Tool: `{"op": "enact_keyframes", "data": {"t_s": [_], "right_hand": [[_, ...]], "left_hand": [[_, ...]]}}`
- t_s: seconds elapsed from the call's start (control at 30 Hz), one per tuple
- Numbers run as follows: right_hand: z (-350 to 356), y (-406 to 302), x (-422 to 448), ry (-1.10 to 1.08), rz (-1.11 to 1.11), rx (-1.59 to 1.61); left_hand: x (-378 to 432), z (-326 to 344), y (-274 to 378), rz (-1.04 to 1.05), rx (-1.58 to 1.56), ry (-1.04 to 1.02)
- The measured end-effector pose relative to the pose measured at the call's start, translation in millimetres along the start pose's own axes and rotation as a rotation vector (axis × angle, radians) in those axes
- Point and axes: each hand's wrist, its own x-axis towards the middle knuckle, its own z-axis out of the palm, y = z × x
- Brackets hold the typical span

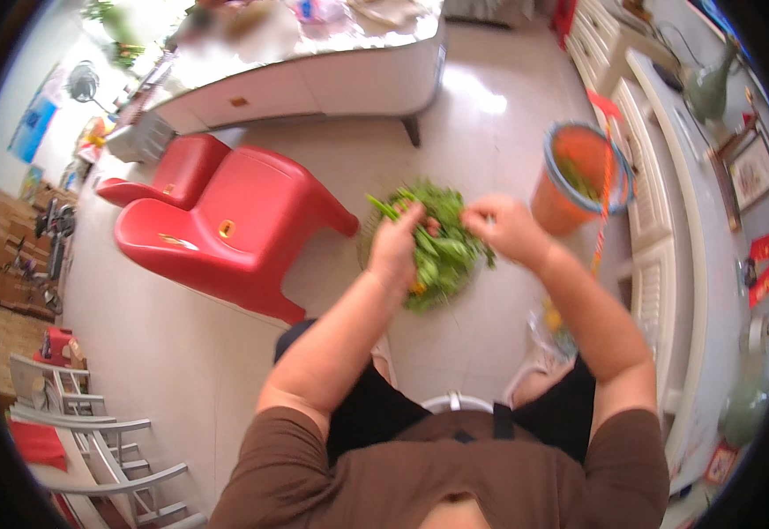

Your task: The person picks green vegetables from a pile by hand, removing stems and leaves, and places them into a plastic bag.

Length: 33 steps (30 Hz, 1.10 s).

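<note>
My left hand (394, 244) is closed around a few green stems (384, 206) of a leafy vegetable, their cut-looking ends sticking out past the thumb. Below and around it lies a loose pile of leafy greens (447, 258) on the floor; what it rests on is mostly covered. A small orange-yellow spot shows at the pile's near edge. My right hand (507, 228) hovers at the pile's right side, thumb and fingertips pinched near the leaves. Whether a leaf is between them is blurred.
Red plastic chairs (245, 205) stand left of the greens. An orange bucket (560, 202) with a blue rim holds some greenery at right, beside a white cabinet (652, 278). A clear plastic bag (550, 334) sits by my right foot. A coffee table (358, 79) stands ahead.
</note>
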Motion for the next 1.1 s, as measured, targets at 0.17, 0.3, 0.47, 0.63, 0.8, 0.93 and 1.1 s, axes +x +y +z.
{"op": "enact_keyframes", "data": {"t_s": [0.17,0.3,0.47,0.63,0.8,0.93,1.1], "right_hand": [[24.6,-5.9,-17.9,0.022,0.197,0.089],[32.5,-17.1,-24.6,0.139,0.005,-0.167],[38.1,-11.7,-27.5,0.162,0.266,-0.083],[49.5,-2.8,-28.1,0.220,0.550,0.678],[55.4,-2.1,-29.7,0.219,0.618,0.865],[56.8,-3.2,-30.5,0.229,0.641,0.953],[53.6,35.1,-39.6,0.346,0.783,1.151]], "left_hand": [[-10.1,12.2,-11.6,-0.058,-0.216,-0.002],[-15.7,7.9,-4.1,0.008,-0.091,-0.040],[-25.8,16.5,-11.9,0.207,0.078,-0.053],[-28.8,25.5,-17.5,0.299,0.124,-0.074],[-28.5,24.0,-22.4,0.379,0.248,-0.076],[-21.6,17.0,-29.2,0.508,0.415,-0.067],[-33.2,27.7,-15.5,0.680,0.545,-0.084]]}}
